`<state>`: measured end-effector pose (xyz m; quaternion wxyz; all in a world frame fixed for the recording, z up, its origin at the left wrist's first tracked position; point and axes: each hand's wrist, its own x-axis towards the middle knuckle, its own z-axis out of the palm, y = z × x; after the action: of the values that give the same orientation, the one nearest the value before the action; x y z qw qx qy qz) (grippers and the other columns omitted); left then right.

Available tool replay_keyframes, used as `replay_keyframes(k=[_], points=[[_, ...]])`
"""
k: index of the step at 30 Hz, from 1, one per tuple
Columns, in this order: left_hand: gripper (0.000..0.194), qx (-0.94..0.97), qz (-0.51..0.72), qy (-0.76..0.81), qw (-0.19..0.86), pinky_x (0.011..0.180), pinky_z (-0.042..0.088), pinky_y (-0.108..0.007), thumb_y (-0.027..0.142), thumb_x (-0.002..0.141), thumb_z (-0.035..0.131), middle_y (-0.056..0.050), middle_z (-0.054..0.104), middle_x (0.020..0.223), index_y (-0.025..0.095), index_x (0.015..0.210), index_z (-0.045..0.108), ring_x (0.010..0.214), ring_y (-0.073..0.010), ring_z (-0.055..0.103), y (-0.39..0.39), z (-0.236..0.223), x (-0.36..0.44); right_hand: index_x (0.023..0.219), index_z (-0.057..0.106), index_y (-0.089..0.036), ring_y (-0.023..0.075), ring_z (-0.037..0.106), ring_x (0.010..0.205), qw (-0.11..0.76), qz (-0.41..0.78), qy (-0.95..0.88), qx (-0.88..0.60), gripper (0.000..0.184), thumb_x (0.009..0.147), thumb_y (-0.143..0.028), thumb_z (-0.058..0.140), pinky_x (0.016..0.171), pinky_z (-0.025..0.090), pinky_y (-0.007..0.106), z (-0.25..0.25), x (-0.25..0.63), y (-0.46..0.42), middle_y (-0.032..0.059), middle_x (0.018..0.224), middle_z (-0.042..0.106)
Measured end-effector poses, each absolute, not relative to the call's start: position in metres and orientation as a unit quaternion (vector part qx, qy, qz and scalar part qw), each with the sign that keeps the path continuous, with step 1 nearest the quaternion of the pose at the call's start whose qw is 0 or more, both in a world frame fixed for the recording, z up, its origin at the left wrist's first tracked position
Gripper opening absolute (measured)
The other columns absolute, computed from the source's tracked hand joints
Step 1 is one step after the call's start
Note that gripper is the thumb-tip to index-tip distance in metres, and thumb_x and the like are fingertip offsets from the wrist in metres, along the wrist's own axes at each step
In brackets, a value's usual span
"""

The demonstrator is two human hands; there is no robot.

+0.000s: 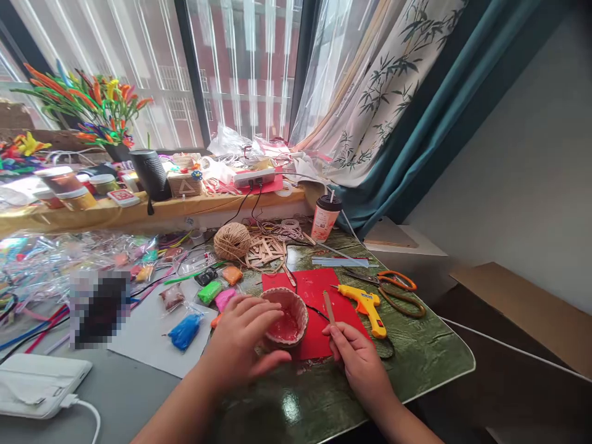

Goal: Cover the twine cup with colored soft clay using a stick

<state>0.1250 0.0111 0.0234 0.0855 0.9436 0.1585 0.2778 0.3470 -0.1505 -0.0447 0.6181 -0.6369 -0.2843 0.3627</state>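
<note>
My left hand (245,336) is at the left side of a small round bowl (303,314) with a scalloped rim and a red inside. Its fingers are spread and the thumb stands apart; whether it touches the rim I cannot tell. In my right hand (356,357) a flat wooden craft stick (328,306) is pinched, pointing up and away. The bowl stands on a red sheet (319,280). A yellow hot glue gun (367,305) lies on the sheet's right edge. Just left of the bowl are packets of coloured clay, among them a pink one (225,300) and a blue one (185,332).
Orange-handled scissors (398,280) lie at the right. Behind the bowl are a ball of twine (232,241), a pile of craft sticks (266,251) and a lidded drink cup (326,217). A white power bank (41,382) with a cable sits at the front left. Plastic bags (87,253) cover the back left.
</note>
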Motion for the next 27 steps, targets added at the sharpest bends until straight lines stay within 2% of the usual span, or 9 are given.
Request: replay_keyframes(k=[1,3,6,7,11,15,19,22,27], points=[[0.051,0.931,0.252,0.252,0.079,0.111,0.048,-0.042,0.071,0.101,0.052,-0.003,0.081,0.129,0.032,0.128,0.069,0.123,-0.0263,0.072,0.020,0.022,0.119,0.085,0.071,-0.020,0.0142,0.038,0.054,0.620,0.360,-0.280,-0.638,0.065,0.081,-0.085,0.073,0.052,0.029,0.027,-0.046,0.347,-0.150,-0.0053,0.056,0.047],[0.046,0.889,0.243,0.384,0.059,0.106,0.051,-0.048,0.053,0.108,0.042,-0.013,0.079,0.132,0.024,0.133,0.068,0.123,-0.0316,0.071,0.042,0.018,0.108,0.086,0.071,-0.020,0.0145,0.039,0.054,0.620,0.359,-0.278,-0.640,0.066,0.082,-0.085,0.072,0.053,0.029,0.028,-0.046,0.346,-0.150,-0.0052,0.056,0.047],[0.046,0.831,0.196,0.520,0.031,0.099,0.051,-0.064,0.039,0.102,0.050,-0.026,0.076,0.127,0.011,0.134,0.067,0.120,-0.0468,0.069,0.073,0.010,0.097,0.086,0.071,-0.020,0.0150,0.039,0.054,0.615,0.363,-0.285,-0.639,0.065,0.082,-0.084,0.073,0.053,0.029,0.028,-0.045,0.345,-0.149,-0.0048,0.057,0.047],[0.046,0.818,0.176,0.546,0.028,0.099,0.051,-0.065,0.039,0.099,0.054,-0.028,0.076,0.125,0.010,0.132,0.068,0.120,-0.0487,0.069,0.080,0.007,0.095,0.086,0.072,-0.020,0.0152,0.040,0.054,0.615,0.363,-0.287,-0.639,0.064,0.083,-0.084,0.072,0.053,0.030,0.029,-0.044,0.345,-0.149,-0.0046,0.057,0.047],[0.046,0.809,0.121,0.574,0.037,0.104,0.051,-0.058,0.033,0.096,0.055,-0.025,0.074,0.133,0.011,0.133,0.068,0.124,-0.0447,0.068,0.092,0.000,0.091,0.088,0.073,-0.019,0.0157,0.042,0.054,0.615,0.355,-0.286,-0.644,0.065,0.083,-0.084,0.072,0.054,0.031,0.029,-0.042,0.344,-0.148,-0.0044,0.057,0.048],[0.046,0.807,0.106,0.578,0.053,0.107,0.049,-0.051,0.034,0.095,0.056,-0.021,0.075,0.133,0.015,0.136,0.067,0.127,-0.0392,0.067,0.092,0.000,0.090,0.100,0.076,-0.018,0.0158,0.044,0.053,0.622,0.346,-0.284,-0.643,0.068,0.083,-0.084,0.072,0.054,0.034,0.029,-0.040,0.343,-0.147,-0.0050,0.057,0.050],[0.044,0.802,0.112,0.582,0.076,0.104,0.049,-0.059,0.041,0.093,0.057,-0.023,0.078,0.124,0.016,0.125,0.072,0.123,-0.0451,0.067,0.094,0.000,0.088,0.105,0.075,-0.017,0.0154,0.045,0.054,0.626,0.351,-0.283,-0.636,0.069,0.084,-0.083,0.073,0.056,0.037,0.030,-0.037,0.342,-0.147,-0.0051,0.058,0.051],[0.041,0.798,0.148,0.576,0.100,0.105,0.049,-0.064,0.041,0.088,0.058,-0.025,0.077,0.120,0.015,0.117,0.073,0.120,-0.0473,0.068,0.094,0.002,0.089,0.102,0.075,-0.017,0.0159,0.046,0.056,0.626,0.356,-0.280,-0.634,0.068,0.083,-0.082,0.074,0.056,0.037,0.029,-0.038,0.343,-0.149,-0.0043,0.060,0.052],[0.046,0.810,0.280,0.485,0.176,0.112,0.050,-0.052,0.032,0.092,0.049,-0.021,0.069,0.134,0.013,0.132,0.062,0.131,-0.0360,0.064,0.074,0.009,0.100,0.102,0.075,-0.019,0.0168,0.050,0.060,0.644,0.366,-0.242,-0.627,0.062,0.085,-0.079,0.075,0.052,0.037,0.028,-0.048,0.348,-0.151,0.0015,0.073,0.063]])
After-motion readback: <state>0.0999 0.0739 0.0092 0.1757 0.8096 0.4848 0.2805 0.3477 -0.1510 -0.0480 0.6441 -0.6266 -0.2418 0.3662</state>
